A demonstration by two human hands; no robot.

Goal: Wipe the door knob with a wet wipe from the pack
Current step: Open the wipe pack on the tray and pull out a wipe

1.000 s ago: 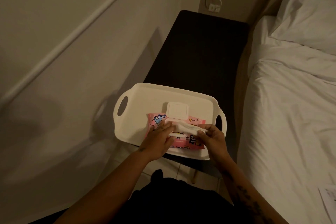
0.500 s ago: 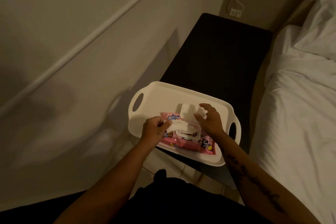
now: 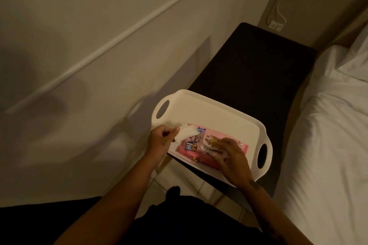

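My left hand (image 3: 159, 141), low centre of the frame, has its grip pinched on a soft, crumpled white wet wipe (image 3: 185, 133). My right hand (image 3: 229, 153) lies flat, fingers spread, on the lid of the glossy pink pack (image 3: 197, 145), which sits in a smooth cream tray (image 3: 209, 109) with cut-out handles on the dark matte table (image 3: 258, 65). The door knob is not in view. I judge the risks as these: the lid may not snap fully shut, so the wipes dry out; the tray overhangs the table's near edge, so hard pressing could tip it.
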